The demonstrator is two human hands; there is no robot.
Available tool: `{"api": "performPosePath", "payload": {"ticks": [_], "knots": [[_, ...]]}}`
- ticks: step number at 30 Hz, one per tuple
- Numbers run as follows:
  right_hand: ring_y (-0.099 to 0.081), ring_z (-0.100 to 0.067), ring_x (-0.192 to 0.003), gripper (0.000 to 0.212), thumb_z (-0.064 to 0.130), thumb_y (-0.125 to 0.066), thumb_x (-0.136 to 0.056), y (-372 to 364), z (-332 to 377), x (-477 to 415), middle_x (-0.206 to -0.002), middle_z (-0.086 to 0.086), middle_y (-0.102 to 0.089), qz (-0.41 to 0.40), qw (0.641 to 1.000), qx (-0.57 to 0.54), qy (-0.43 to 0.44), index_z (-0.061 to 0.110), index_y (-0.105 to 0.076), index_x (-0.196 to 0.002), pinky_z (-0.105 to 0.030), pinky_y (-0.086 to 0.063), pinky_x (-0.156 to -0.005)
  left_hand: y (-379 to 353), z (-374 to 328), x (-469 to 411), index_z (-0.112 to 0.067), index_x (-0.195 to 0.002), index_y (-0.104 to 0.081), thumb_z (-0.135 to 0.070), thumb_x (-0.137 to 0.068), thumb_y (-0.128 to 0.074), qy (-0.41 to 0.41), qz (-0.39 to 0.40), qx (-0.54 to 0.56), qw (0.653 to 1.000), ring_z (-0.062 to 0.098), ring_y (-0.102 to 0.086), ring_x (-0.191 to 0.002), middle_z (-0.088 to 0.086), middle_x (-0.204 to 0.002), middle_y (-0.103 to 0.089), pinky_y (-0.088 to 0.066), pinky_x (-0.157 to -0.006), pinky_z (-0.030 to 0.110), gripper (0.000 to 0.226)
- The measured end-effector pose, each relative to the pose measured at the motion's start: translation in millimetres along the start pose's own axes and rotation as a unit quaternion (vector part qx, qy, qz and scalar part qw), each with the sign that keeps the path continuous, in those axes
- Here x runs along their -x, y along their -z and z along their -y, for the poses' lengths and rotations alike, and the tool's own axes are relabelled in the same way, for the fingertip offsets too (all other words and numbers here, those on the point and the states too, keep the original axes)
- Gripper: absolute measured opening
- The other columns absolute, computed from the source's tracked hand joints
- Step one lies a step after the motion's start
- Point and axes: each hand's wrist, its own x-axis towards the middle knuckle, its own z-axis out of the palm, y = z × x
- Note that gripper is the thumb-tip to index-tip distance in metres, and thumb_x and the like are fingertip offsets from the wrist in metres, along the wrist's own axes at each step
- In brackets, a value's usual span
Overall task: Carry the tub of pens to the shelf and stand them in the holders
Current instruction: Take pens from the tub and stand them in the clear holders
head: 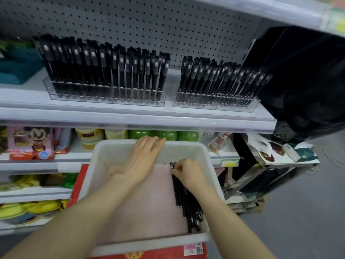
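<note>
A white plastic tub (104, 154) sits in front of me on a red box, below the pen shelf. Several black pens (183, 202) lie along the tub's right side. My right hand (188, 173) is inside the tub, its fingers curled round the upper ends of those pens. My left hand (143, 159) reaches over the tub, fingers straight and resting on the far rim. Two clear holders stand on the shelf above: the left holder (104, 94) and the right holder (214, 100), both packed with upright black pens.
A white pegboard backs the shelf. A black bin (302, 81) stands at the shelf's right end. Lower shelves hold green bottles (168, 134), yellow jars and a cartoon toy box (31, 143). Grey floor (298, 221) lies to the right.
</note>
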Motion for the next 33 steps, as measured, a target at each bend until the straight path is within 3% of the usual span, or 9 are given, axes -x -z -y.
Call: {"api": "performPosePath", "payload": {"ticks": [6,10,14,18,20,23,25,28,33], "knots": [[-0.061,-0.032,-0.087,0.025,0.036,-0.069,-0.081,-9.3,7.9,1.0,-0.091,-0.010,-0.067,0.025,0.995,0.099,-0.010,0.014,-0.058,-0.080,-0.032,-0.043,-0.066,1.6,-3.7,1.9,-0.001,-0.134,-0.052,0.010,-0.060,-0.076,-0.003,-0.005,-0.004,1.000,0.035,-0.048,-0.105,0.019,-0.118,-0.055,-0.034,-0.100,0.046,0.078],[-0.060,-0.031,-0.081,0.020,0.031,-0.064,-0.080,-10.3,9.6,-0.2,-0.083,-0.008,-0.066,0.043,0.995,0.083,-0.027,0.012,-0.058,-0.078,-0.032,-0.046,-0.065,1.3,-1.5,1.9,-0.001,-0.135,-0.052,0.011,-0.062,-0.074,-0.005,-0.003,0.001,1.000,0.034,-0.047,-0.105,0.019,-0.117,-0.056,-0.033,-0.101,0.045,0.077],[-0.065,-0.026,-0.078,0.018,0.031,-0.066,-0.075,-0.4,11.0,-2.7,-0.079,-0.004,-0.070,0.058,0.995,-0.033,-0.074,0.013,-0.067,-0.077,-0.029,-0.050,-0.065,3.8,-2.5,0.4,-0.002,-0.133,-0.054,0.010,-0.062,-0.075,0.001,0.004,0.005,1.000,0.034,-0.047,-0.103,0.019,-0.115,-0.058,-0.033,-0.100,0.044,0.074],[-0.059,-0.016,-0.064,0.012,0.026,-0.070,-0.077,24.6,11.2,-4.7,-0.070,0.000,-0.064,0.053,0.977,-0.189,-0.088,0.017,-0.061,-0.079,-0.026,-0.046,-0.060,6.9,-1.3,-4.2,-0.002,-0.134,-0.054,0.008,-0.062,-0.076,0.004,0.049,-0.018,0.999,0.036,-0.054,-0.105,0.018,-0.116,-0.060,-0.042,-0.103,0.051,0.076],[-0.056,-0.015,-0.059,0.012,0.019,-0.072,-0.078,40.0,9.5,-4.7,-0.068,-0.002,-0.064,0.045,0.969,-0.235,-0.066,0.016,-0.061,-0.079,-0.030,-0.049,-0.060,11.9,-2.7,-8.5,-0.002,-0.132,-0.056,0.007,-0.060,-0.079,-0.004,0.072,-0.033,0.997,0.037,-0.059,-0.102,0.019,-0.114,-0.062,-0.047,-0.098,0.051,0.076],[-0.059,-0.013,-0.062,0.018,0.012,-0.074,-0.081,71.2,5.2,-9.0,-0.077,-0.003,-0.068,0.035,0.966,-0.258,-0.003,0.016,-0.063,-0.095,-0.026,-0.051,-0.058,26.7,-9.1,-19.1,-0.007,-0.123,-0.064,0.001,-0.062,-0.083,0.005,0.093,-0.051,0.994,0.030,-0.062,-0.098,0.012,-0.112,-0.065,-0.055,-0.082,0.039,0.065],[-0.062,-0.014,-0.066,0.028,0.012,-0.075,-0.084,96.1,3.2,-14.9,-0.083,-0.004,-0.071,0.013,0.963,-0.267,0.026,0.011,-0.063,-0.109,-0.025,-0.052,-0.059,38.7,-14.8,-31.8,-0.012,-0.115,-0.069,-0.004,-0.068,-0.082,0.004,0.093,-0.052,0.994,0.024,-0.062,-0.096,0.006,-0.111,-0.066,-0.057,-0.072,0.034,0.050],[-0.059,-0.009,-0.059,0.019,0.016,-0.075,-0.085,134.9,0.8,-23.0,-0.080,-0.002,-0.069,-0.040,0.955,-0.290,0.046,0.009,-0.068,-0.102,-0.022,-0.049,-0.057,58.3,-25.9,-61.6,-0.012,-0.109,-0.070,-0.004,-0.079,-0.072,-0.018,0.069,-0.024,0.997,0.024,-0.062,-0.089,0.003,-0.104,-0.065,-0.057,-0.063,0.038,0.031],[-0.063,-0.012,-0.068,0.011,0.022,-0.069,-0.090,192.8,-5.0,-38.4,-0.080,-0.014,-0.070,-0.156,0.935,-0.305,0.095,0.012,-0.068,-0.086,-0.025,-0.052,-0.059,77.2,-45.0,-122.0,-0.009,-0.121,-0.063,0.003,-0.081,-0.068,-0.034,-0.003,-0.003,0.999,0.027,-0.056,-0.101,0.007,-0.117,-0.060,-0.056,-0.071,0.043,0.042]]}}
